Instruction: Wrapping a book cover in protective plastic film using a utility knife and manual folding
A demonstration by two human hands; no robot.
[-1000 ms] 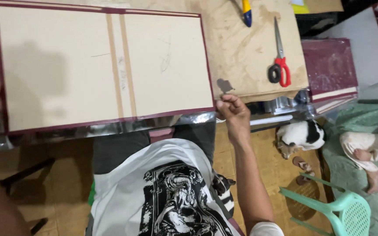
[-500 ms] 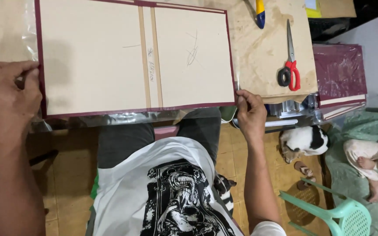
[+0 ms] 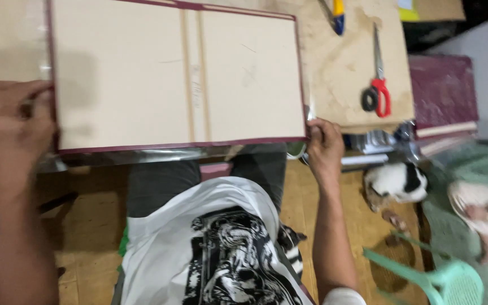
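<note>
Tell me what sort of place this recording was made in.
Probably a small craft or bookbinding workshop, perhaps at home. Both hands, left hand and right hand, grip an opened board cover with maroon edging on a plywood worktable; red-handled scissors lie nearby, and a green plastic chair stands beside it.

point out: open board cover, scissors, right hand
open board cover (image 3: 125,79), head view, on its bare left panel.
scissors (image 3: 377,93), head view, where the blades meet the red handles.
right hand (image 3: 324,148), head view, back of the hand at the cover's lower right corner.
</note>
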